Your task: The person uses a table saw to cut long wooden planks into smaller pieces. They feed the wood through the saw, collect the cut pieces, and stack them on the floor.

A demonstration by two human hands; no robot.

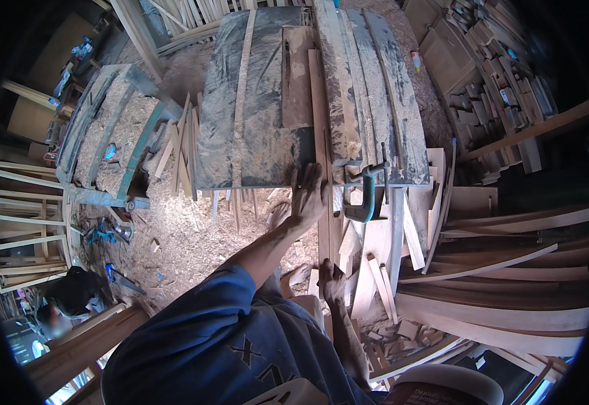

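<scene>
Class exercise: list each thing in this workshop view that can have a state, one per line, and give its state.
Left hand: fingers extended, laid against the strip
Right hand: at the strip's near end; grip unclear
Wooden strip: lengthwise on the table, overhanging its near edge
Worktable: dusty
Teal clamp: at the near edge; tightness unclear
Curved boards: stacked
Floor: littered with shavings

Worktop (262, 128) looks matt, scuffed and dusty, can't tell if it's metal tbh. Long strip (319, 108) crossing its near edge is bare matt wood. Clamp (369, 192) toward the near right corner's painted metal, slightly glossy. Shirt's (193, 310) matt cloth.
</scene>
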